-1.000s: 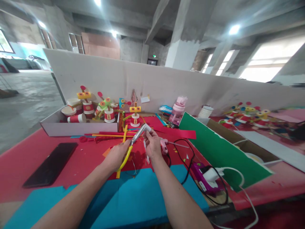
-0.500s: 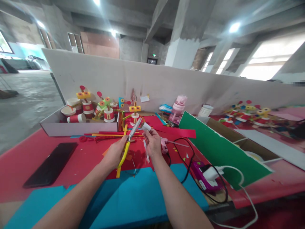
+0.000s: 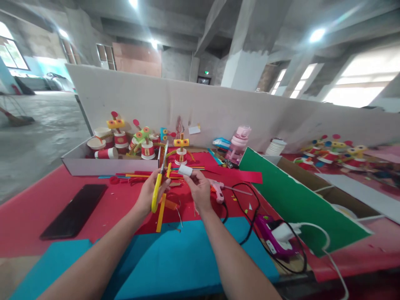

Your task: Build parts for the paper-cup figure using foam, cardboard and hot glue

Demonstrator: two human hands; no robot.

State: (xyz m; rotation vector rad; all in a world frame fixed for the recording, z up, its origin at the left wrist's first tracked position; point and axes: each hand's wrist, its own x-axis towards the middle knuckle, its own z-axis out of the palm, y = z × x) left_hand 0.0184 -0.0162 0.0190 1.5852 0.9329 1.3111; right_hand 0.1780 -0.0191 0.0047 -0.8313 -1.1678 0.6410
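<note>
My left hand (image 3: 150,192) is closed on yellow-handled scissors (image 3: 157,187), their blades pointing up and away from me. In my right hand (image 3: 200,187) is a short white paper tube (image 3: 185,170), pinched at its right side between thumb and fingers. The scissors and the tube are apart. Under my left hand a yellow paper strip (image 3: 161,216) lies on the red tabletop. A pink glue gun (image 3: 218,189) rests just right of my right hand. Behind both hands stands a paper-cup figure (image 3: 181,156) with a yellow head and coiled arms.
A white box (image 3: 112,166) at the back left holds several cup figures. A black phone (image 3: 74,211) lies at left, blue sheets (image 3: 187,260) in front. On the right are a purple power strip (image 3: 275,239), cables and a green-sided box (image 3: 300,200). A pink bottle (image 3: 238,143) stands behind.
My left hand has drawn the scissors left, away from the tube, and their blades now point more upright. The tube in my right hand has turned and moved slightly left.
</note>
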